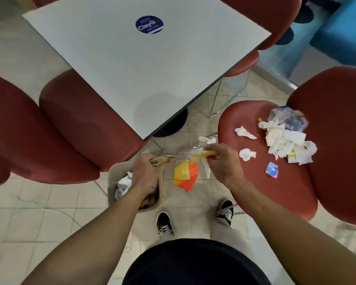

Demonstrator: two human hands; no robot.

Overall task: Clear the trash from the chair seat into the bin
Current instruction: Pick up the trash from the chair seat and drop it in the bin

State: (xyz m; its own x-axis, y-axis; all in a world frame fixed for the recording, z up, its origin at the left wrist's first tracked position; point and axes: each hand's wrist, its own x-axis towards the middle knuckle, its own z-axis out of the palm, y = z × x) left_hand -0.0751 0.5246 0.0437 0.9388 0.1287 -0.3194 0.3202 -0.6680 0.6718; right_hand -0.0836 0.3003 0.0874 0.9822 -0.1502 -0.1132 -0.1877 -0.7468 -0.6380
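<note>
Right hand: the right hand (220, 161), just right of the frame's centre, has its fingers curled in a pinch on a clear plastic wrapper (195, 153) with a yellow strip; an orange and yellow packet (186, 175) hangs below it, in the air between the chair and the bin.
Left hand: the left hand (145, 171), centre-left, grips a crumpled brown paper bag (164, 160) with curled fingers, right above the bin's mouth.
Bin: the grey bin (112, 182) stands on the floor at lower centre, left of the person's feet; white crumpled paper (123, 186) already lies inside.
Chair seat: the red chair seat (255, 182), at centre right, carries the remaining trash: a tissue pile (286, 140) with a clear plastic bag (290, 118) behind it, two small tissue wads (245, 132) (247, 154) and a small blue foil scrap (272, 170).
Step in hand: carrying both loads to the bin, as I judge it.
Doing it well: bring the right hand leftward until the hanging packet is fully over the bin's mouth before letting go, since the packet now hangs over bare floor; release the brown bag first to free space.
Risk: light plastic may drift or catch the rim and land on the tiles.
Progress: partway; most of the seat's litter remains.
</note>
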